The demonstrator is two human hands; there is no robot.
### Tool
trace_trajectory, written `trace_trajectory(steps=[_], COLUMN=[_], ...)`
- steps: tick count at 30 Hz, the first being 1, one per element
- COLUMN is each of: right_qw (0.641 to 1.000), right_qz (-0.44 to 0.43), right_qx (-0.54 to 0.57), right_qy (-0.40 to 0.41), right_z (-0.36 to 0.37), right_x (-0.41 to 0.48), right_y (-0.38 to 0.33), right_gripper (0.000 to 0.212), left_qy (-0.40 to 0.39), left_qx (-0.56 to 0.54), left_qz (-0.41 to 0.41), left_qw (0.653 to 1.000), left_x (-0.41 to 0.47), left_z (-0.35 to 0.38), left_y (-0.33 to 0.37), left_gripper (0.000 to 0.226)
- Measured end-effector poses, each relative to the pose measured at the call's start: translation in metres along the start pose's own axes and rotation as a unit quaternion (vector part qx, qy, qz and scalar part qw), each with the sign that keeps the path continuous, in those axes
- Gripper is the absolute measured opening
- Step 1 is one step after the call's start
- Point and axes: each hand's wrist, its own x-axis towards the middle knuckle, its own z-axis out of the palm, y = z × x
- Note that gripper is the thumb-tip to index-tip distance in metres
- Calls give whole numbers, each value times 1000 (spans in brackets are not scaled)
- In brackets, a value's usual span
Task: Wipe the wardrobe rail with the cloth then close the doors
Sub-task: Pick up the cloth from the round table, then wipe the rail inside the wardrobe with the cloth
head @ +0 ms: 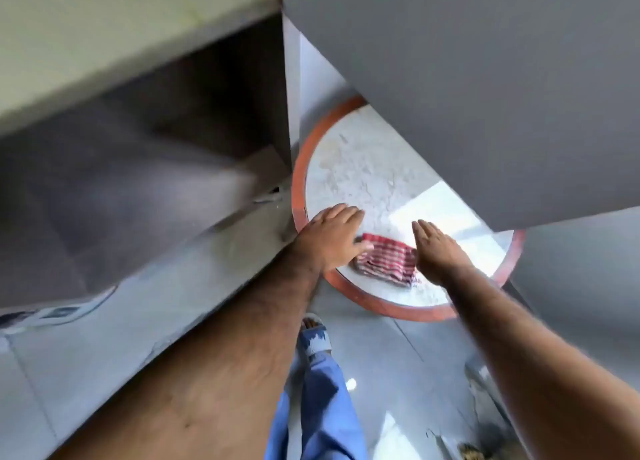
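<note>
A folded red-and-white striped cloth lies on a round white table with an orange rim. My left hand hovers at the cloth's left edge, fingers spread, thumb near the cloth. My right hand is flat and open at the cloth's right edge. Neither hand grips the cloth. An open grey wardrobe door fills the upper right. The dark wardrobe interior is at the left; no rail can be made out in it. The view is blurred.
The wardrobe's pale top panel fills the upper left. A grey tiled floor lies below the table. My leg in blue trousers and a sandalled foot stand beside the table.
</note>
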Motion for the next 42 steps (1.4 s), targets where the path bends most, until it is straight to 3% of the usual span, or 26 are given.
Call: trace_trajectory(steps=[3, 5, 9, 13, 18, 24, 26, 30, 35, 42], right_qw=[999, 998, 993, 994, 989, 976, 978, 972, 961, 894], right_qz=[14, 25, 52, 54, 48, -64, -99, -142, -189, -289], right_qx=[31, 61, 73, 76, 136, 210, 182, 178, 126, 106], right_qy=[4, 9, 78, 59, 36, 17, 23, 60, 157, 324], right_z=[27, 45, 68, 64, 24, -64, -94, -188, -323, -501], right_x=[24, 34, 42, 39, 27, -6, -18, -51, -103, -188], right_y=[8, 8, 10, 1, -37, -122, -154, -215, -279, -403], right_gripper=[57, 52, 36, 27, 27, 8, 5, 21, 20, 18], left_qy=[-97, -90, -6, -31, -34, 17, 44, 104, 195, 351], left_qx=[4, 16, 78, 49, -25, -54, -33, -17, 0, 64], left_qz=[-4, -17, -41, -70, -106, -145, -149, -155, -128, -125], left_qw=[995, 996, 996, 996, 993, 988, 987, 982, 972, 926], left_x=[42, 62, 79, 77, 48, -22, -50, -114, -198, -334], left_z=[36, 58, 79, 75, 28, -78, -122, -230, -362, -557], left_y=[14, 23, 33, 41, 19, -29, -39, -56, -66, -66], left_gripper=[70, 64, 49, 35, 35, 24, 23, 28, 27, 31])
